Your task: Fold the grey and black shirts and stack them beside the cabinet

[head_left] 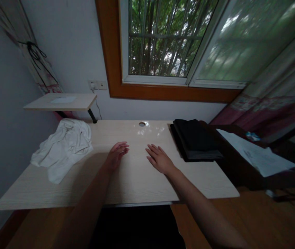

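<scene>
My left hand [116, 154] is over the middle of the pale wooden desk [134, 186], turned on its side with fingers loosely bent and apart, holding nothing. Palm down, my right hand [160, 159] rests on or just above the desktop with its fingers spread, also without anything in it. To the left of my left hand lies a crumpled white cloth [68, 145]. Beyond my right hand, at the desk's right side, there is a stack of folded black fabric or flat black cases [195, 140]; its exact kind is unclear.
A small raised shelf [82, 102] stands at the back left, with a white sheet on it. A round cable hole [142, 124] is near the desk's back edge. To the right, a dark table [235, 166] holds papers [259, 155]. A window [173, 41] is behind.
</scene>
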`<state>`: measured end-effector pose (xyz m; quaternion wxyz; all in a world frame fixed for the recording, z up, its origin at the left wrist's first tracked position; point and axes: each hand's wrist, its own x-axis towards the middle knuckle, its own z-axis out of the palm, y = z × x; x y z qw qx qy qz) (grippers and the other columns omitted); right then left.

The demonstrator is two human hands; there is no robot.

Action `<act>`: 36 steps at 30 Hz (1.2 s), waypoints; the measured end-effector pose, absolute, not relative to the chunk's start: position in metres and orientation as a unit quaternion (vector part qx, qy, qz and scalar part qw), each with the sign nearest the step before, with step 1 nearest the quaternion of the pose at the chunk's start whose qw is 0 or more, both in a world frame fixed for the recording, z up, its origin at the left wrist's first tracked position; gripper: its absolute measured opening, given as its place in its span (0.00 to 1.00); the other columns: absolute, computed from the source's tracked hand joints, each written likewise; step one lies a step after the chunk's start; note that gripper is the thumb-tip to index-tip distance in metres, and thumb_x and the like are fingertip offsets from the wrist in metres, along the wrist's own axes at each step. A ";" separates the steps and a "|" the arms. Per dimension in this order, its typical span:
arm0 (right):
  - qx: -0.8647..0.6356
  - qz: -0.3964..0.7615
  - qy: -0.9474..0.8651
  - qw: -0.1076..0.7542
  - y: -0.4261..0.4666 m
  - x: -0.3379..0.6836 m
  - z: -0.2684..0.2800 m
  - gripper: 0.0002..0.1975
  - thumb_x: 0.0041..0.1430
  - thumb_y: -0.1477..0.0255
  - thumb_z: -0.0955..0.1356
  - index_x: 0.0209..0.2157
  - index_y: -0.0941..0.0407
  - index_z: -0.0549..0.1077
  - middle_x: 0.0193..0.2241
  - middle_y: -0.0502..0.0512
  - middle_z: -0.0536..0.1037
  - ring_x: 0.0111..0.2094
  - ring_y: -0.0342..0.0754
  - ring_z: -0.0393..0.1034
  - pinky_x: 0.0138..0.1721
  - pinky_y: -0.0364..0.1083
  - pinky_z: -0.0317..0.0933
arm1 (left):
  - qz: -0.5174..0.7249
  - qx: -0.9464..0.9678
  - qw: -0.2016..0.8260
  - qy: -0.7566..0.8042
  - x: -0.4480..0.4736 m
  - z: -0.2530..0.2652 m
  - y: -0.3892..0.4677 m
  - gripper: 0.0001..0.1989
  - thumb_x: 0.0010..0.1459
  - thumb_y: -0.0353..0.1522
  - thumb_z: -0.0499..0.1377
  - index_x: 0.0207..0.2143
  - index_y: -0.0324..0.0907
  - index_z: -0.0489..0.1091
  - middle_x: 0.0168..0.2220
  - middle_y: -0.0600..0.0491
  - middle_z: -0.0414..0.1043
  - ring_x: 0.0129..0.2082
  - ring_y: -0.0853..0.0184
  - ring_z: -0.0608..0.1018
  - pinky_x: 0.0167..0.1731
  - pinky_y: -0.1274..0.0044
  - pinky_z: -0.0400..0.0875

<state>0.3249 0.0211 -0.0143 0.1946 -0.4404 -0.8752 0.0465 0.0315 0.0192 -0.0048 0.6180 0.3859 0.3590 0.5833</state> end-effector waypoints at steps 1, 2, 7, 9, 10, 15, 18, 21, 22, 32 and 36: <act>-0.440 0.049 -0.874 0.202 0.021 0.326 -0.014 0.23 0.71 0.63 0.63 0.65 0.50 0.67 0.68 0.58 0.62 0.69 0.58 0.55 0.68 0.65 0.50 | 0.582 0.386 0.618 0.361 0.032 -0.004 0.019 0.18 0.54 0.35 0.67 0.48 0.42 0.75 0.45 0.48 0.77 0.41 0.67 0.78 0.47 0.72 0.70; -0.440 0.052 -0.872 0.210 0.020 0.326 -0.013 0.23 0.71 0.64 0.63 0.65 0.50 0.67 0.68 0.58 0.63 0.69 0.58 0.56 0.68 0.65 0.50 | 0.583 0.385 0.617 0.363 0.032 -0.004 0.019 0.18 0.53 0.35 0.67 0.47 0.42 0.75 0.45 0.48 0.77 0.41 0.67 0.78 0.47 0.72 0.70; -0.444 0.061 -0.863 0.235 0.019 0.327 -0.013 0.21 0.71 0.64 0.63 0.62 0.51 0.71 0.65 0.59 0.67 0.67 0.57 0.59 0.68 0.65 0.52 | 0.587 0.383 0.614 0.362 0.033 -0.001 0.018 0.18 0.54 0.35 0.67 0.47 0.41 0.75 0.45 0.48 0.77 0.40 0.67 0.78 0.46 0.72 0.71; -0.446 0.069 -0.857 0.249 0.020 0.327 -0.014 0.20 0.71 0.64 0.63 0.60 0.51 0.73 0.63 0.58 0.70 0.66 0.57 0.62 0.67 0.64 0.54 | 0.588 0.384 0.612 0.364 0.033 -0.002 0.018 0.17 0.54 0.35 0.67 0.47 0.41 0.75 0.44 0.48 0.77 0.40 0.67 0.78 0.46 0.72 0.71; -0.448 0.074 -0.853 0.258 0.021 0.328 -0.015 0.19 0.71 0.64 0.62 0.59 0.51 0.74 0.62 0.58 0.71 0.65 0.57 0.63 0.67 0.64 0.55 | 0.588 0.383 0.610 0.367 0.033 -0.002 0.018 0.17 0.53 0.35 0.67 0.46 0.41 0.75 0.44 0.48 0.77 0.40 0.67 0.78 0.46 0.72 0.70; -0.442 0.089 -0.842 0.297 0.025 0.331 -0.017 0.17 0.71 0.65 0.62 0.53 0.51 0.78 0.57 0.58 0.77 0.61 0.55 0.68 0.65 0.61 0.59 | 0.588 0.384 0.608 0.371 0.033 -0.006 0.020 0.18 0.53 0.34 0.67 0.46 0.42 0.75 0.44 0.49 0.77 0.40 0.67 0.78 0.47 0.72 0.70; -0.439 0.101 -0.834 0.319 0.025 0.331 -0.015 0.17 0.71 0.65 0.62 0.51 0.51 0.79 0.54 0.57 0.79 0.59 0.55 0.70 0.63 0.60 0.62 | 0.588 0.384 0.606 0.373 0.033 -0.006 0.020 0.18 0.53 0.35 0.67 0.46 0.42 0.76 0.44 0.49 0.77 0.40 0.66 0.78 0.47 0.71 0.70; -0.437 0.112 -0.827 0.334 0.023 0.331 -0.011 0.16 0.71 0.65 0.62 0.50 0.50 0.80 0.51 0.57 0.80 0.57 0.55 0.72 0.61 0.59 0.64 | 0.595 0.383 0.594 0.382 0.033 -0.006 0.021 0.18 0.51 0.36 0.67 0.45 0.42 0.76 0.42 0.49 0.77 0.39 0.66 0.78 0.47 0.70 0.70; -0.438 0.116 -0.825 0.338 0.023 0.331 -0.010 0.16 0.71 0.65 0.62 0.49 0.50 0.80 0.50 0.57 0.81 0.56 0.55 0.72 0.60 0.59 0.65 | 0.600 0.384 0.584 0.388 0.033 -0.005 0.021 0.17 0.51 0.36 0.67 0.44 0.42 0.76 0.41 0.49 0.77 0.38 0.67 0.78 0.46 0.70 0.70; -0.453 0.137 -0.803 0.363 0.024 0.332 -0.007 0.18 0.71 0.62 0.61 0.47 0.50 0.81 0.45 0.57 0.83 0.49 0.56 0.75 0.55 0.59 0.67 | 0.611 0.520 0.341 0.490 0.023 0.000 0.022 0.07 0.53 0.32 0.63 0.36 0.47 0.78 0.38 0.50 0.77 0.42 0.58 0.76 0.51 0.67 0.68; -0.454 0.140 -0.801 0.366 0.023 0.333 -0.007 0.18 0.71 0.62 0.60 0.47 0.49 0.80 0.45 0.57 0.83 0.49 0.56 0.75 0.54 0.59 0.68 | 0.537 0.603 0.140 0.573 -0.013 0.011 0.029 0.10 0.55 0.31 0.60 0.39 0.47 0.76 0.42 0.47 0.75 0.49 0.53 0.74 0.59 0.62 0.60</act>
